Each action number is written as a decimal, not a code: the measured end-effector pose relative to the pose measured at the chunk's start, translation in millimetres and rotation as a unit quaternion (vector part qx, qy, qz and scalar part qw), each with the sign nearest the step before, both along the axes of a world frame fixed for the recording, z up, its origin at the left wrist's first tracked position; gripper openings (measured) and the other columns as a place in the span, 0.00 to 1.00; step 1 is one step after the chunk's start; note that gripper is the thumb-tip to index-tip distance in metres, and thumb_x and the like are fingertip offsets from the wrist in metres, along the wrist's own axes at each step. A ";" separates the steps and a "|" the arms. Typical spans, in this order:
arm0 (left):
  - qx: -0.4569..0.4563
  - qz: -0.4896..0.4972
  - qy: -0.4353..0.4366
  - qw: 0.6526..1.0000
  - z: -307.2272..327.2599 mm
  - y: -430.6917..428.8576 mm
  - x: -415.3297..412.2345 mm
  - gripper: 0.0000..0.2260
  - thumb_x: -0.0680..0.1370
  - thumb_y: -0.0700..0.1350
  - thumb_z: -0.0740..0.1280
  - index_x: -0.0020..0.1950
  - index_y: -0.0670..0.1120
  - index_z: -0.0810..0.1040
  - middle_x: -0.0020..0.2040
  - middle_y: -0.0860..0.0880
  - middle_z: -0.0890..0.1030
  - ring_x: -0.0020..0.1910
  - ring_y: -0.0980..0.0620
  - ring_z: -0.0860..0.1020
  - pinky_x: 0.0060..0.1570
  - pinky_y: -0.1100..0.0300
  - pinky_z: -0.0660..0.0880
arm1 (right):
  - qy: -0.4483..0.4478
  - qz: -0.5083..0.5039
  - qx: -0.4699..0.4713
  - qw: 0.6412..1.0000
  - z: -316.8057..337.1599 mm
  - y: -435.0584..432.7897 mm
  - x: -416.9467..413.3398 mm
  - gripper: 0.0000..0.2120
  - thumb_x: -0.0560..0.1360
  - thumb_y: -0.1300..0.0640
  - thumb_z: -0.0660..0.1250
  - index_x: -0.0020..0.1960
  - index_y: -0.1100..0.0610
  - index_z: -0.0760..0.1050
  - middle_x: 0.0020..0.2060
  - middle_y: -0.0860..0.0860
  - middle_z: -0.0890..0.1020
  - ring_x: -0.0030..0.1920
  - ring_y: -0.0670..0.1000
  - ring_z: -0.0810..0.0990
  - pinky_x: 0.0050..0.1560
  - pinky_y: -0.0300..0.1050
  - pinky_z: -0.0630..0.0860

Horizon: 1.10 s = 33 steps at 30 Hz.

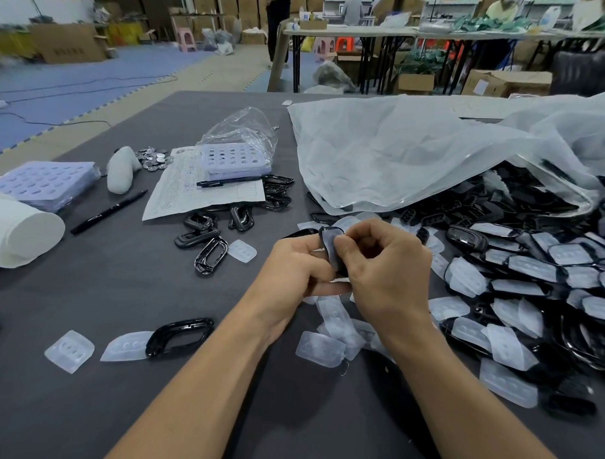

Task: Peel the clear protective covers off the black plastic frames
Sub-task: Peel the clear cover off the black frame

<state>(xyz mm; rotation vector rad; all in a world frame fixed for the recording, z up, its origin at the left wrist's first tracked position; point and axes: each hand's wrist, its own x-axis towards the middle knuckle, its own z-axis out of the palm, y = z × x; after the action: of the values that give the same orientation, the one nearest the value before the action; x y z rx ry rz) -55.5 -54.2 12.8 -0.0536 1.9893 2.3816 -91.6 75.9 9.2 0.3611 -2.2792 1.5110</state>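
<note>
A black frame [323, 231] is pinched between the curled fingers of the left hand [293, 263] and right hand [382, 266], its clear cover [332, 249] seemingly not yet off. Bare frames [208, 239] are laid left of the grip and shed covers [324, 347] just below it. A large covered pile [533, 271] is left at its right.

1. Left hand [294, 263] and right hand [384, 263] meet above the table [120, 291], both gripping one black frame [329, 245] with its clear cover.
2. Peeled covers [324, 336] lie under the wrists.
3. A pile of covered frames [533, 271] fills the right.
4. Bare frames [211, 236] lie left of the hands.
</note>
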 end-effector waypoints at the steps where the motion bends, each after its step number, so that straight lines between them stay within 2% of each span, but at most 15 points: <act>1: -0.003 0.004 0.001 1.000 -0.4 -1.5 1.4 0.22 0.64 0.31 0.62 0.56 0.25 0.75 0.50 0.31 0.80 0.50 0.36 0.83 0.51 0.47 0.84 | 0.000 0.001 0.001 1.000 -0.2 0.1 0.2 0.06 0.73 0.54 0.77 0.39 0.50 0.82 0.33 0.39 0.82 0.35 0.44 0.81 0.41 0.46 0.80; 3: 0.000 0.014 0.011 1.000 -1.5 -2.9 5.6 0.17 0.63 0.35 0.63 0.47 0.25 0.73 0.46 0.36 0.75 0.43 0.38 0.78 0.45 0.50 0.84 | -0.001 0.004 0.002 1.000 -0.2 0.3 0.4 0.06 0.73 0.54 0.77 0.38 0.50 0.82 0.31 0.41 0.82 0.35 0.45 0.81 0.41 0.47 0.80; 4: 0.005 0.026 0.006 1.000 -0.2 -1.4 6.2 0.12 0.64 0.36 0.63 0.42 0.29 0.73 0.43 0.38 0.73 0.41 0.40 0.78 0.43 0.51 0.83 | -0.003 0.004 0.001 1.000 -0.2 0.2 0.3 0.07 0.72 0.54 0.78 0.38 0.50 0.81 0.31 0.41 0.82 0.34 0.45 0.81 0.40 0.48 0.80; 6: 0.014 0.050 -0.007 0.999 2.0 2.3 5.3 0.06 0.66 0.38 0.63 0.40 0.37 0.76 0.39 0.40 0.77 0.36 0.46 0.82 0.42 0.52 0.83 | -0.004 0.001 -0.003 1.000 -0.5 0.0 0.2 0.08 0.71 0.53 0.79 0.38 0.50 0.81 0.30 0.42 0.82 0.33 0.46 0.81 0.40 0.48 0.80; 8: 0.002 0.073 -0.016 0.997 2.1 5.0 2.6 0.05 0.70 0.39 0.64 0.38 0.39 0.78 0.35 0.44 0.79 0.36 0.49 0.83 0.42 0.52 0.84 | -0.007 -0.003 -0.003 1.000 -0.7 -0.2 0.4 0.08 0.71 0.52 0.79 0.37 0.49 0.80 0.30 0.43 0.81 0.33 0.46 0.80 0.39 0.48 0.79; 10: -0.014 0.093 -0.019 0.995 1.1 5.8 1.7 0.12 0.75 0.38 0.64 0.32 0.43 0.80 0.31 0.49 0.79 0.35 0.50 0.82 0.43 0.52 0.84 | -0.012 -0.002 0.001 1.000 -0.8 -0.6 0.8 0.08 0.71 0.51 0.79 0.38 0.49 0.80 0.30 0.44 0.81 0.33 0.47 0.80 0.39 0.48 0.79; 12: -0.019 0.106 -0.022 0.994 0.2 6.1 0.5 0.15 0.78 0.37 0.64 0.32 0.44 0.82 0.31 0.48 0.80 0.37 0.48 0.81 0.42 0.53 0.84 | -0.015 0.000 0.003 1.000 -0.3 -0.7 1.2 0.08 0.71 0.52 0.78 0.38 0.49 0.80 0.30 0.44 0.82 0.34 0.47 0.81 0.40 0.48 0.79; 16: -0.008 0.139 -0.036 0.990 -0.6 9.1 -1.5 0.14 0.79 0.37 0.64 0.36 0.40 0.84 0.34 0.43 0.82 0.38 0.45 0.83 0.40 0.53 0.84 | -0.027 0.011 -0.004 1.000 0.9 0.8 2.1 0.07 0.74 0.52 0.77 0.39 0.49 0.81 0.32 0.42 0.83 0.36 0.45 0.82 0.42 0.47 0.80; 20: 0.012 0.165 -0.042 0.985 2.2 11.1 -0.5 0.15 0.80 0.39 0.65 0.37 0.46 0.86 0.38 0.44 0.86 0.35 0.49 0.85 0.26 0.64 0.76 | -0.052 0.018 -0.017 0.998 2.1 -0.5 1.6 0.06 0.74 0.50 0.76 0.40 0.48 0.81 0.34 0.40 0.84 0.37 0.43 0.83 0.43 0.43 0.80; 22: 0.013 0.161 -0.040 0.986 3.2 10.1 -0.7 0.13 0.80 0.40 0.64 0.42 0.46 0.88 0.42 0.42 0.88 0.39 0.49 0.86 0.29 0.64 0.78 | -0.081 0.034 -0.028 0.996 1.0 -1.0 0.6 0.05 0.73 0.55 0.75 0.40 0.48 0.82 0.34 0.41 0.85 0.37 0.44 0.84 0.43 0.43 0.81; 24: 0.010 0.157 -0.032 0.987 2.1 9.1 -1.1 0.12 0.79 0.39 0.65 0.48 0.45 0.89 0.46 0.40 0.88 0.42 0.48 0.86 0.38 0.58 0.83 | -0.112 0.052 -0.044 0.991 -0.2 -0.2 -1.2 0.07 0.73 0.60 0.74 0.40 0.49 0.83 0.34 0.44 0.85 0.37 0.45 0.85 0.43 0.46 0.82; 26: -0.012 0.175 -0.013 0.984 -0.1 7.0 -1.7 0.09 0.78 0.38 0.68 0.48 0.45 0.88 0.45 0.40 0.88 0.43 0.49 0.85 0.46 0.55 0.85 | -0.127 0.068 -0.059 0.988 -0.9 1.3 -2.2 0.09 0.73 0.63 0.74 0.39 0.50 0.83 0.33 0.45 0.86 0.37 0.46 0.85 0.40 0.44 0.81; 28: -0.018 0.202 0.006 0.979 -0.4 3.2 -2.5 0.08 0.77 0.36 0.70 0.47 0.45 0.89 0.43 0.44 0.88 0.41 0.50 0.85 0.47 0.57 0.84 | -0.135 0.076 -0.064 0.986 -0.7 2.1 -2.9 0.10 0.73 0.64 0.73 0.38 0.51 0.83 0.33 0.46 0.86 0.36 0.46 0.86 0.37 0.41 0.78; 33: -0.049 0.224 0.001 0.973 2.6 -1.3 -2.0 0.12 0.76 0.34 0.72 0.41 0.49 0.90 0.41 0.43 0.88 0.40 0.50 0.83 0.49 0.54 0.84 | -0.138 0.079 -0.061 0.985 -1.6 2.3 -2.0 0.10 0.74 0.64 0.73 0.38 0.51 0.83 0.33 0.47 0.86 0.36 0.49 0.86 0.33 0.42 0.77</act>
<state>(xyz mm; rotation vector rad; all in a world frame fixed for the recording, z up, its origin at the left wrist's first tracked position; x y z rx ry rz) -57.5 -55.5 15.4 -0.5604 2.2985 2.5134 -93.6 78.2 7.6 0.3212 -2.3966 1.8738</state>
